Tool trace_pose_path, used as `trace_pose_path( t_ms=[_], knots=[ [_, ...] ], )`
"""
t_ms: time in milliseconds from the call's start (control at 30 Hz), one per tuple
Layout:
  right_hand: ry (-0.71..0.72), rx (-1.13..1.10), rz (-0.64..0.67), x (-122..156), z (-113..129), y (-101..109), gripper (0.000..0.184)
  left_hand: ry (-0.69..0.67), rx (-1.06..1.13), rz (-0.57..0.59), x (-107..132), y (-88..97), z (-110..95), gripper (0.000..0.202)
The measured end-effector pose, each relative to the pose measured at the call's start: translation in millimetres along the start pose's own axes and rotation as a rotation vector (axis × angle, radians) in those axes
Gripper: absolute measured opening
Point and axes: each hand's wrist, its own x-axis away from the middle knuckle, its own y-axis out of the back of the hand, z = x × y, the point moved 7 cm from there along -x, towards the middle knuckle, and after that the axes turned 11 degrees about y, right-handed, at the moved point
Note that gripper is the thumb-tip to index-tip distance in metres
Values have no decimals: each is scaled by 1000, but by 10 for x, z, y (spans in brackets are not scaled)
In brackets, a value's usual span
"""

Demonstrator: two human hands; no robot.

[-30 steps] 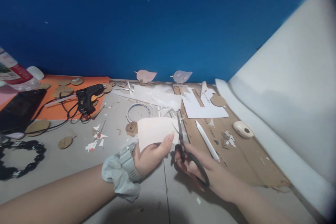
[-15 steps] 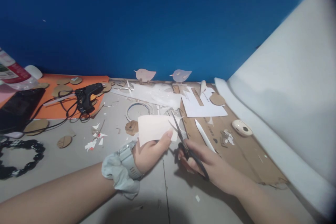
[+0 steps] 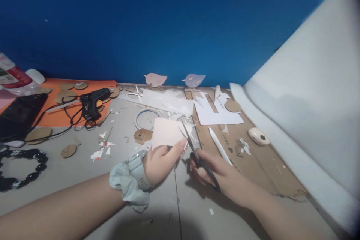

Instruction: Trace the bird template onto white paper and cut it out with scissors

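Note:
My left hand (image 3: 160, 163) pinches a pale pink sheet of paper (image 3: 167, 132) by its lower edge and holds it up over the grey surface. A watch and a grey scrunchie (image 3: 128, 185) sit on that wrist. My right hand (image 3: 222, 178) grips black-handled scissors (image 3: 197, 152), fingers through the loops. The blades point up and left into the paper's right edge. Both hands are close together near the middle of the view.
A black glue gun (image 3: 94, 101) with its cord lies on orange paper (image 3: 56, 114) at the left, among brown cardboard discs. Two paper birds (image 3: 174, 80) stand against the blue wall. A white pen (image 3: 221, 146), white paper sheets, a cardboard sheet (image 3: 258, 168) and a white roll (image 3: 309, 101) lie right.
The scissors have swung left into the paper's right edge. The paper has turned and looks narrower now. Both hands have shifted slightly up and left.

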Motion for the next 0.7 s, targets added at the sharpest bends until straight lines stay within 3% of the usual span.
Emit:
trace_pose_path(
  t_ms=[300,500,600,700],
  knots=[
    [15,-37,-57,-8,10,10,34,-97,47,74,-69,-52,-40,43],
    [15,-26,-51,0,13,6,34,-23,55,80,-79,-46,-10,48],
    [45,-123,-139,-21,11,46,31,-69,50,164,-46,-107,-5,49],
    [123,-214,-345,-28,8,203,29,-103,-43,269,0,-196,6,49]
  ],
)
